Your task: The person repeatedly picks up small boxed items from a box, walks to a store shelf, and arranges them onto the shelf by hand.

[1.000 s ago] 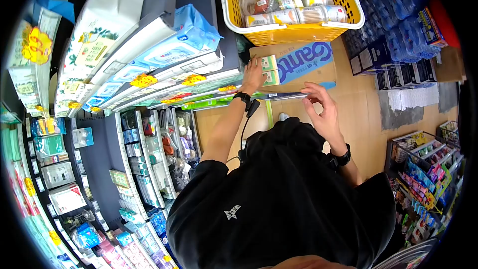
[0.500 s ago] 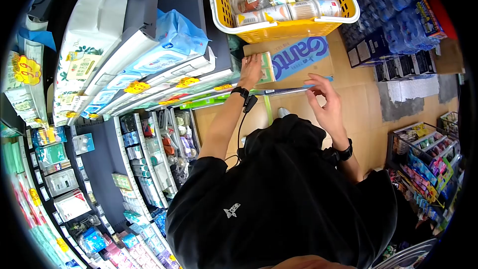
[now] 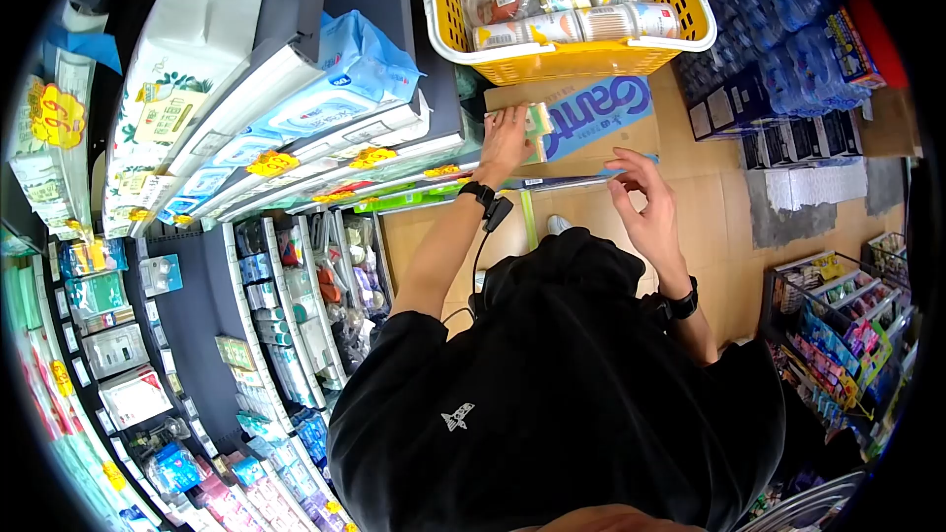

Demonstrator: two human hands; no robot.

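Your left hand (image 3: 506,145) had shifted slightly further over the green-and-white pack (image 3: 538,119), grip and long axis unclear; your right hand (image 3: 652,222), fingers parted, empty, hung farther off rightward.

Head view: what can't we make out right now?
In the head view:
Left hand: grip on green-and-white packs, hidden by its own back and fingers.
Yellow basket: far rim, cut off by top edge.
Basket's lower contents: hidden under cylindrical containers.
Shelf labels: print too small.

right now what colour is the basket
The basket is yellow with a white rim, seen best in the head view.
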